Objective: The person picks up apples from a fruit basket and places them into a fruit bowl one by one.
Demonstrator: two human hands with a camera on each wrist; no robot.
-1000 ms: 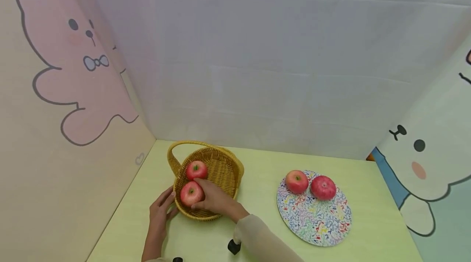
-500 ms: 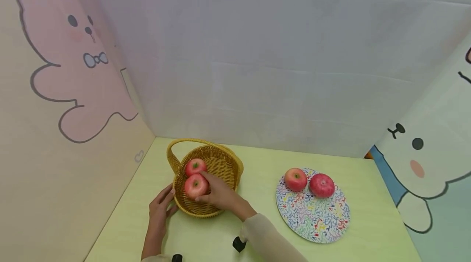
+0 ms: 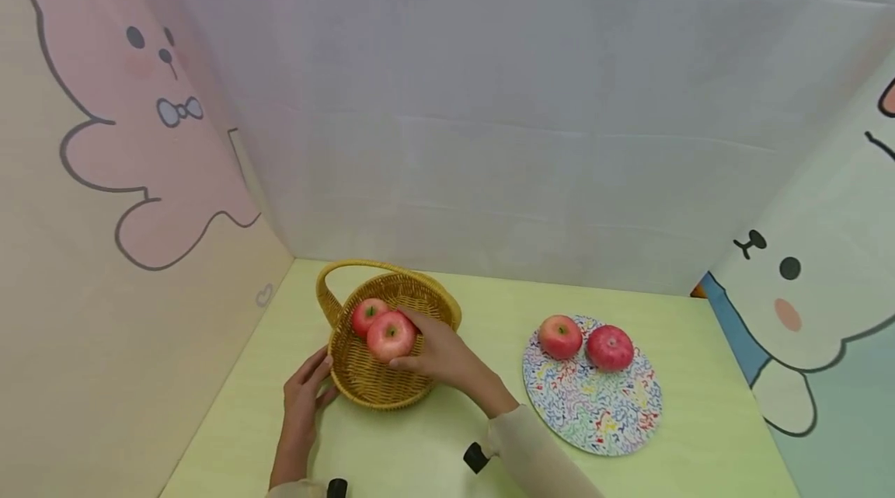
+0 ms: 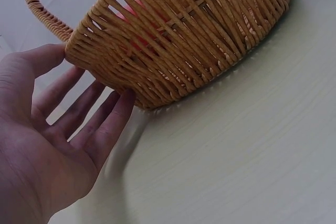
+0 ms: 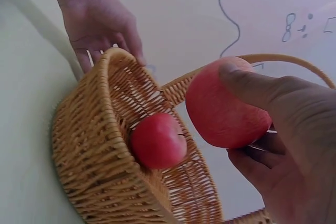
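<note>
In my right hand (image 3: pixel 442 354) is a red apple (image 3: pixel 391 336), gripped between thumb and fingers above the wicker basket (image 3: pixel 381 397). The right wrist view shows this held apple (image 5: pixel 226 103) lifted clear of the basket floor. A second red apple (image 5: pixel 159 141) lies inside against the basket's wall. My left hand (image 3: pixel 303 397) touches the basket's left side. In the left wrist view its fingers (image 4: pixel 107 124) are spread and fairly straight, with the tips against the weave and the thumb at the rim.
To the right, a round plate with a colourful squiggle pattern (image 3: pixel 594 412) holds an apple (image 3: pixel 560 337) and a darker red round fruit (image 3: pixel 611 348). The basket's tall handle (image 3: pixel 325 292) arches on its left and back side. White fabric walls (image 3: pixel 475 133) enclose the pale green table (image 3: pixel 482 304).
My right hand has raised the apple from the basket's lower left and carried it up and to the right. The left hand stays at the basket's side.
</note>
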